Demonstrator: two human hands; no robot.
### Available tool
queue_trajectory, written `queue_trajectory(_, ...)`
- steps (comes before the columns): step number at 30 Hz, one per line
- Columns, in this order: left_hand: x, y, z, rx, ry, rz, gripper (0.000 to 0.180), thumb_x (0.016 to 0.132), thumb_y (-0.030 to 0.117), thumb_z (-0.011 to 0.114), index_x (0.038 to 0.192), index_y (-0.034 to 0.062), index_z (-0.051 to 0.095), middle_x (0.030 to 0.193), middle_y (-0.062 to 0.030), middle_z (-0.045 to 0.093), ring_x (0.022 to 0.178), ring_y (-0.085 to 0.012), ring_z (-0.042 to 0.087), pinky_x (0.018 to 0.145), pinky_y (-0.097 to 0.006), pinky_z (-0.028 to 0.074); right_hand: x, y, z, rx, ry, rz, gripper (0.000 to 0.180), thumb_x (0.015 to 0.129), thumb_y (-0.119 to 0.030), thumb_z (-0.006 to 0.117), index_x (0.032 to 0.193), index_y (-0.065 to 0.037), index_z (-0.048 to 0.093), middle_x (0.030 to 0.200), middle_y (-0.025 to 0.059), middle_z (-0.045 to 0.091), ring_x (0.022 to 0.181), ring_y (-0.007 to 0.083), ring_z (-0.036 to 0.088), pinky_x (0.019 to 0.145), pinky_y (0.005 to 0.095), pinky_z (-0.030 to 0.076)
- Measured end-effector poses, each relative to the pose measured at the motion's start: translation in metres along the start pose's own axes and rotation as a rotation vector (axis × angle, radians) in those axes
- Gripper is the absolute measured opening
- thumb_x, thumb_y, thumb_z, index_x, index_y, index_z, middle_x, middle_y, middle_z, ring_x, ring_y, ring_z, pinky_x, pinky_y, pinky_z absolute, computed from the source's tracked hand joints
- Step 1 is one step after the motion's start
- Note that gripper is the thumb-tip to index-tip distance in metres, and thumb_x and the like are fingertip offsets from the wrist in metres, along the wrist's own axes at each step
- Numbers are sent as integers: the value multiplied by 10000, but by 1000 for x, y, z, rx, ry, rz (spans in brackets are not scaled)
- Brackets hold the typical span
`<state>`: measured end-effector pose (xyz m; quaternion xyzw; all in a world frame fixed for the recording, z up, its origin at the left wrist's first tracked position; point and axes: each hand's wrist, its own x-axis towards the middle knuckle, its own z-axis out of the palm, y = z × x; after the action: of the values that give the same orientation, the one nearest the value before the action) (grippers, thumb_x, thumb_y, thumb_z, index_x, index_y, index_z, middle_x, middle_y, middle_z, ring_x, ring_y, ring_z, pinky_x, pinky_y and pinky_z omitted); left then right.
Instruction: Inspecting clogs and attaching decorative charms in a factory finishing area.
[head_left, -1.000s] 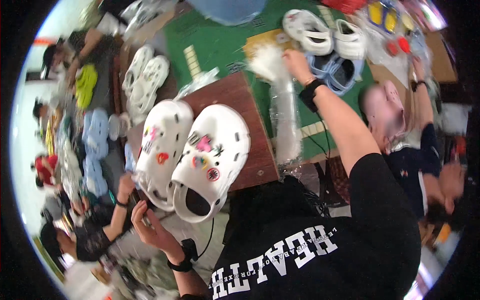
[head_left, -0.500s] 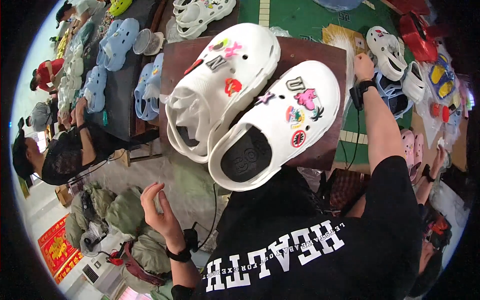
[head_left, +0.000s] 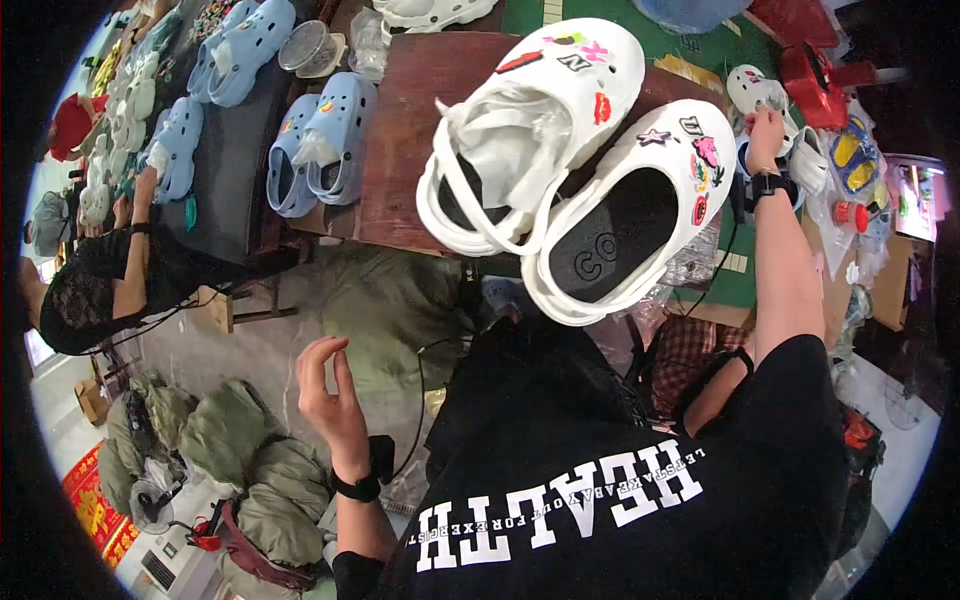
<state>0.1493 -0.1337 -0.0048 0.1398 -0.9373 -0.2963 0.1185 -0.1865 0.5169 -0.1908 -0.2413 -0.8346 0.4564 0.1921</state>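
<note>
A pair of white clogs with colourful charms, a left clog [head_left: 570, 90] and a right clog [head_left: 640, 200], rests on a dark red-brown board [head_left: 420, 90]. Crumpled white wrapping fills the left clog's opening; the right one shows its black insole. My left hand [head_left: 332, 410] hangs in the air at the lower left, away from the clogs, empty with thumb and fingers apart. Out to the right, my right hand [head_left: 766, 140] is curled beside another white clog [head_left: 752, 90]. Its fingers are bent together, and what they hold, if anything, cannot be made out.
Light blue clogs [head_left: 340, 140] stand left of the board, near a clear round tub [head_left: 303, 48]. A red tool [head_left: 815, 85] and blue-yellow clogs [head_left: 855, 155] lie at far right. Another person's hand [head_left: 145, 190] works at the left table. Green sacks [head_left: 225, 440] sit lower left.
My right hand has moved right, from beside the board to the white clogs there. The whole view has shifted, so the decorated clogs appear higher and further right. My left hand stays open.
</note>
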Motion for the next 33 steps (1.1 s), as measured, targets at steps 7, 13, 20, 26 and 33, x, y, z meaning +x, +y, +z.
queue_trajectory(7, -6, -16, -2, -58, -12, -35, 114, 868, -43, 608, 952, 24, 645, 974, -103, 665, 963, -264, 622, 861, -354, 475, -22, -90, -14, 150, -150, 148, 223, 920, -220, 540, 913, -30, 658, 813, 55, 689, 783, 164, 654, 712, 291, 490)
queue_trajectory(13, -8, -31, -1, -139, -19, -49, 110, 870, -45, 596, 947, 17, 643, 952, -103, 666, 933, -265, 625, 849, -356, 477, -22, -138, -57, 263, -297, 78, 209, 934, -179, 532, 1041, -15, 604, 939, 100, 690, 911, 218, 665, 844, 349, 538)
queue_trajectory(20, -9, -40, 6, -154, -46, -39, 105, 915, -12, 562, 970, 0, 650, 962, -96, 675, 910, -213, 632, 843, -305, 475, -7, -168, -80, 93, -408, -56, 203, 943, -183, 538, 1052, -25, 604, 973, 101, 680, 927, 223, 654, 841, 352, 542)
queue_trajectory(26, -8, -43, 13, -237, -44, -76, 93, 921, 7, 575, 972, -2, 651, 965, -95, 673, 909, -209, 632, 838, -302, 476, -5, -185, -98, 283, -414, -71, 203, 945, -148, 513, 1053, -12, 618, 1103, 130, 658, 987, 217, 646, 889, 298, 510)
queue_trajectory(33, 12, -27, 25, -330, -60, -39, 93, 932, 22, 571, 975, -7, 648, 959, -81, 674, 910, -192, 631, 851, -297, 473, 37, -221, -218, 770, -524, -236, 253, 931, -217, 558, 1115, -52, 615, 840, 5, 620, 664, 75, 530, 622, 231, 427)
